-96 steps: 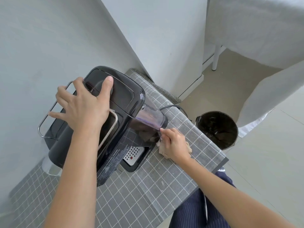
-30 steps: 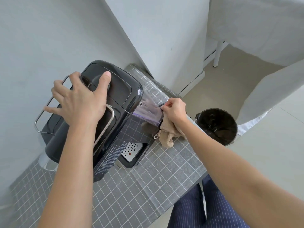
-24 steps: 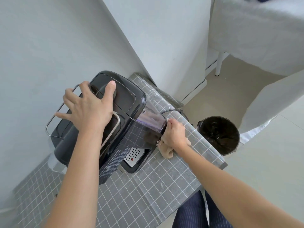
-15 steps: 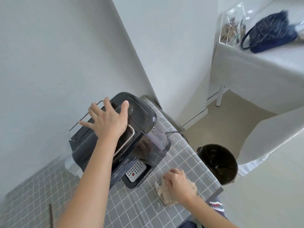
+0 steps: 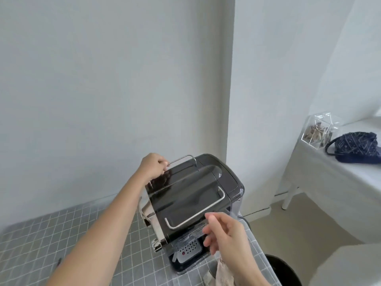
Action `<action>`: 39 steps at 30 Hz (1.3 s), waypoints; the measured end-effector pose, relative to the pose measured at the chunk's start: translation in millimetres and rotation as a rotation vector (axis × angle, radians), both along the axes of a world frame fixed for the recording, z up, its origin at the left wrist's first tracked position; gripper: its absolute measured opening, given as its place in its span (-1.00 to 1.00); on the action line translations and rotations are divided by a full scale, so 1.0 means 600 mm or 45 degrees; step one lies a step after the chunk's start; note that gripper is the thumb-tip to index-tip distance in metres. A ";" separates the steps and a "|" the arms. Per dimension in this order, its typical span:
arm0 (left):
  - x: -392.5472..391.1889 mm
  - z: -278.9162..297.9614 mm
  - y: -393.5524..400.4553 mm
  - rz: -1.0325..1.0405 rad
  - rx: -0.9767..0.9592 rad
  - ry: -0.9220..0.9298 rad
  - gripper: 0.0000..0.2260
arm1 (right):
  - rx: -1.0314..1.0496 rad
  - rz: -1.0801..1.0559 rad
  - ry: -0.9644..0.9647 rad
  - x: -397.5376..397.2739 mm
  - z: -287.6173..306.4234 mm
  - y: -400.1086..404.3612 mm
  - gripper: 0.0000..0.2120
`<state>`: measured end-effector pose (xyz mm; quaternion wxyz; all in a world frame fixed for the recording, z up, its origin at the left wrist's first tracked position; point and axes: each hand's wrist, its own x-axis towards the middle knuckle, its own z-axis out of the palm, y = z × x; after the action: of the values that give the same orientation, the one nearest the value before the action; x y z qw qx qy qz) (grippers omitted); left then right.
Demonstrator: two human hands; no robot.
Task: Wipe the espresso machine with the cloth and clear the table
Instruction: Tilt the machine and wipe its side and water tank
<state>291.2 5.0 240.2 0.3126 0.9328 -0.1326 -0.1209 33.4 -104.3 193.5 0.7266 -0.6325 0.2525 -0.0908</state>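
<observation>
The black espresso machine (image 5: 193,193) stands on the grey checked table (image 5: 61,234) by the wall corner. My left hand (image 5: 153,168) is closed around the thin metal rail at the back left of the machine's top. My right hand (image 5: 224,234) hovers at the machine's front right corner, above the drip tray (image 5: 188,249), with its fingers apart and nothing between them. The beige cloth (image 5: 223,273) shows just below that wrist, near the table's right edge; whether the hand touches it is hidden.
A black bin (image 5: 282,271) stands on the floor right of the table. A power cord (image 5: 245,219) runs from behind the machine. To the right, a white-covered table (image 5: 329,182) carries a clear box (image 5: 318,131) and a dark blue bag (image 5: 354,146).
The view has tilted up. My left hand slid from the machine's top to grip the rear rail. My right hand rose from the cloth on the table toward the machine's front.
</observation>
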 end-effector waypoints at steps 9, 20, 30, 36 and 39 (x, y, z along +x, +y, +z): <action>0.024 0.013 0.019 -0.150 -0.081 0.263 -0.79 | 0.071 -0.172 0.127 0.057 0.036 0.021 -0.75; -0.010 0.024 0.099 0.147 -0.502 0.585 -0.85 | -0.422 0.005 0.163 0.221 0.071 -0.131 -0.73; -0.075 0.002 0.090 0.394 -0.741 0.598 -0.93 | -0.764 0.319 0.217 0.327 0.075 -0.186 -0.69; -0.076 -0.010 0.081 0.465 -0.722 0.561 -0.94 | -0.817 0.408 0.225 0.341 0.054 -0.194 -0.68; -0.075 -0.013 0.081 0.477 -0.729 0.560 -0.92 | -0.836 0.443 0.219 0.345 0.048 -0.198 -0.68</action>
<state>246.0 53.4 232.7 0.5972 0.7680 0.0814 -0.2165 240.3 -222.8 222.0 0.4661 -0.8703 0.1588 0.0112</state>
